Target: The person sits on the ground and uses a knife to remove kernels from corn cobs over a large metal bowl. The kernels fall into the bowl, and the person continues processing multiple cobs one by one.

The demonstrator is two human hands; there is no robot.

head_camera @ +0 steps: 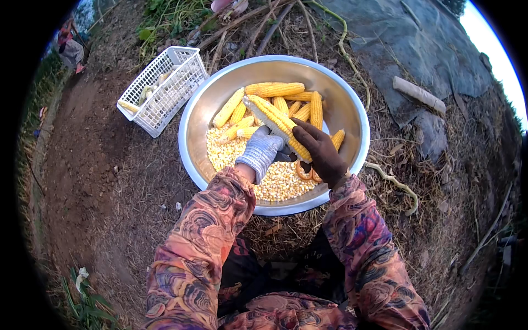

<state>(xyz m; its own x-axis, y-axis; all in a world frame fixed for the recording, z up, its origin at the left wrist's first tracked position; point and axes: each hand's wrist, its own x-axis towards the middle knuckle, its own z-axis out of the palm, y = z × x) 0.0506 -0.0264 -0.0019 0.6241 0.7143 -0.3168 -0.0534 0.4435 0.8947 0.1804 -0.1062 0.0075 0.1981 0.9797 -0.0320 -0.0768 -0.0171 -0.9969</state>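
A partly shelled corn cob (280,123) slants over a wide metal basin (350,107), its left side stripped pale and yellow kernels still on the rest. My left hand (264,148), in a grey-white knit glove, grips its underside. On the cob's near right part is my right hand (317,146), in a dark brown glove, fingers wrapped over it. Whole yellow cobs (274,89) lie piled in the basin's far half. Loose kernels (284,181) cover its near and left floor. Orange loop handles (304,171), perhaps of scissors, show partly under my right hand.
A white plastic basket (165,90) with some cobs or husks stands left of the basin. Dry branches (264,29) lie beyond it. Grey-green sheeting (396,41) and a pale roll (418,95) are at the right. Far left stands another person (71,45).
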